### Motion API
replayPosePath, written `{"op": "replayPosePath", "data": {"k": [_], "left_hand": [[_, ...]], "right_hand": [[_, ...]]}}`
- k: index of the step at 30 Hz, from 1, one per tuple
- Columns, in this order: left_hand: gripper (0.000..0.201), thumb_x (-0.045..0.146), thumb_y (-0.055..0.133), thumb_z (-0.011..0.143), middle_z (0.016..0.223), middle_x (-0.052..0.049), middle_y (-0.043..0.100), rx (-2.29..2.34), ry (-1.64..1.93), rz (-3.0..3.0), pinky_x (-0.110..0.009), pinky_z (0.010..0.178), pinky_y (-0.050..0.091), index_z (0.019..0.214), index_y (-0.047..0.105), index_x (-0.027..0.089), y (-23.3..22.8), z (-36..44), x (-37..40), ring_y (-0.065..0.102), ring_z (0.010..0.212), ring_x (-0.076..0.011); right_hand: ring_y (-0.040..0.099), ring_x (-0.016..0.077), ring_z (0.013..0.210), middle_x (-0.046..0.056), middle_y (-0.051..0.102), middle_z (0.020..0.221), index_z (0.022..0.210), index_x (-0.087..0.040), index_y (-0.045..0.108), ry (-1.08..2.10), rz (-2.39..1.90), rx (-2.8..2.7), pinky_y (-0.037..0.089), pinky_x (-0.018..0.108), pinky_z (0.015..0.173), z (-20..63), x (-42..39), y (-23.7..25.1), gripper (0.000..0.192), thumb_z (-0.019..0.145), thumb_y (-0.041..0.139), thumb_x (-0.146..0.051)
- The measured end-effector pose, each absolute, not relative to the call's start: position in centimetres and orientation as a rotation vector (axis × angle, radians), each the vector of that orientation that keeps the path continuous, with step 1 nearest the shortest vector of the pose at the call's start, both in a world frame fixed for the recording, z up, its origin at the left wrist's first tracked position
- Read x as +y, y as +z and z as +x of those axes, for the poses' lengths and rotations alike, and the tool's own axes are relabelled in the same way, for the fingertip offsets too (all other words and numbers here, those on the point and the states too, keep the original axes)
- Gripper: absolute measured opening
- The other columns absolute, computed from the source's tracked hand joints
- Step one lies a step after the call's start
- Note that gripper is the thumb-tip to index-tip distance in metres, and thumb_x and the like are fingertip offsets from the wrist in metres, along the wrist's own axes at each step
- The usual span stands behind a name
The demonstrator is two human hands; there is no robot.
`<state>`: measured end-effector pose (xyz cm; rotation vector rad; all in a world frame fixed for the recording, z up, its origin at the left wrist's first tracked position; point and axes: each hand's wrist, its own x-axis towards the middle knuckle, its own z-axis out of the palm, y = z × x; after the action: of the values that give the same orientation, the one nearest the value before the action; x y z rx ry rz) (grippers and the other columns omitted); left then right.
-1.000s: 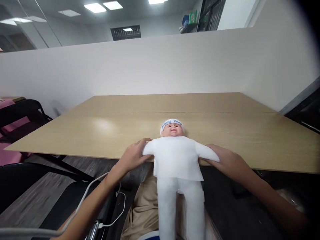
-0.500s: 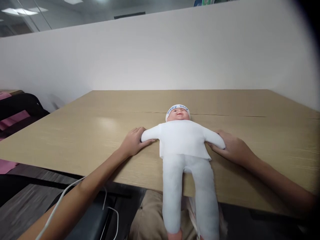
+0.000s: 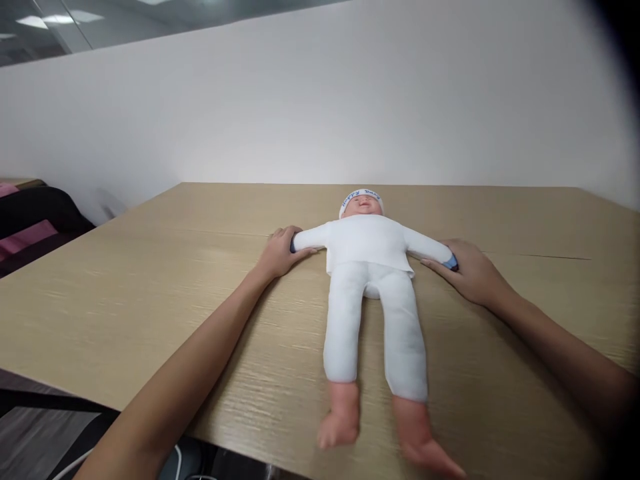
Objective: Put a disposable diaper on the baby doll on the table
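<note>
A baby doll in a white top and white trousers lies on its back on the wooden table, head toward the far side. Around its head is a white headband with blue lettering. My left hand grips the end of the doll's arm on the left, thumb along the near side. On the other side, my right hand is closed round the end of the other outstretched arm, where a bit of blue shows at the cuff. The doll's bare feet point toward me.
A white partition wall stands behind the table. Past the table's left side is a black chair with pink cloth on it. A white cable hangs below the near edge, at the bottom left.
The doll has moved farther onto the table, held by both arms. Its legs, which hung past the near edge, now lie on the tabletop with the feet showing. The view has shifted too.
</note>
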<state>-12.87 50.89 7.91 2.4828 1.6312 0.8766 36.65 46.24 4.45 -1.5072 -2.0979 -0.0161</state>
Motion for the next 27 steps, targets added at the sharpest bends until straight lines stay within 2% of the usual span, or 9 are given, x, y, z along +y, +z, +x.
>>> {"op": "replayPosePath", "data": {"k": [2,6,12,15,22,27], "left_hand": [[0.065,0.074,0.07,0.099,0.135,-0.015,0.076,1.682,0.906,2.492,-0.052,0.109,0.049,0.138,0.066,0.022,7.7,-12.9,52.0,0.066,0.124,-0.0373],[0.058,0.067,0.06,0.107,0.143,-0.015,0.074,1.775,0.91,2.5,-0.052,0.111,0.047,0.148,0.063,0.026,7.5,-12.9,53.4,0.065,0.128,-0.0378],[0.055,0.061,0.064,0.107,0.14,-0.014,0.076,1.832,0.834,2.47,-0.053,0.11,0.047,0.152,0.063,0.029,7.4,-12.6,55.5,0.064,0.129,-0.0395],[0.055,0.059,0.068,0.104,0.138,-0.013,0.076,1.849,0.843,2.445,-0.053,0.11,0.048,0.15,0.065,0.029,7.3,-12.7,56.2,0.064,0.127,-0.0393],[0.068,0.053,0.073,0.099,0.148,-0.014,0.069,1.697,0.992,2.479,-0.052,0.118,0.048,0.16,0.058,0.026,7.3,-13.1,56.2,0.061,0.133,-0.0364],[0.052,0.052,0.071,0.101,0.145,-0.013,0.07,1.662,0.938,2.522,-0.053,0.119,0.047,0.147,0.068,0.027,7.6,-13.1,56.2,0.061,0.133,-0.036]], "right_hand": [[0.069,0.0393,0.112,0.015,0.078,0.124,0.132,-0.027,0.073,-0.078,-1.534,-2.085,0.053,0.055,0.1,37.1,48.0,4.0,0.058,0.106,0.052,-0.074],[0.064,0.0403,0.126,0.017,0.075,0.139,0.146,-0.024,0.069,-0.144,-1.572,-2.081,0.047,0.055,0.11,37.8,50.8,3.3,0.067,0.108,0.048,-0.074],[0.056,0.0443,0.138,0.021,0.064,0.159,0.171,-0.024,0.05,-0.191,-1.651,-2.049,0.046,0.057,0.113,37.8,53.2,2.8,0.077,0.111,0.04,-0.072],[0.054,0.0439,0.141,0.023,0.062,0.16,0.171,-0.018,0.048,-0.188,-1.655,-2.022,0.046,0.056,0.115,38.0,53.5,2.5,0.082,0.11,0.045,-0.072],[0.056,0.0475,0.136,0.023,0.065,0.153,0.17,-0.022,0.053,-0.268,-1.652,-1.997,0.049,0.063,0.108,37.6,52.3,3.0,0.069,0.112,0.046,-0.059],[0.056,0.0474,0.136,0.023,0.067,0.149,0.169,-0.023,0.056,-0.225,-1.655,-1.949,0.048,0.065,0.111,37.7,52.8,2.3,0.069,0.109,0.052,-0.058]]}}
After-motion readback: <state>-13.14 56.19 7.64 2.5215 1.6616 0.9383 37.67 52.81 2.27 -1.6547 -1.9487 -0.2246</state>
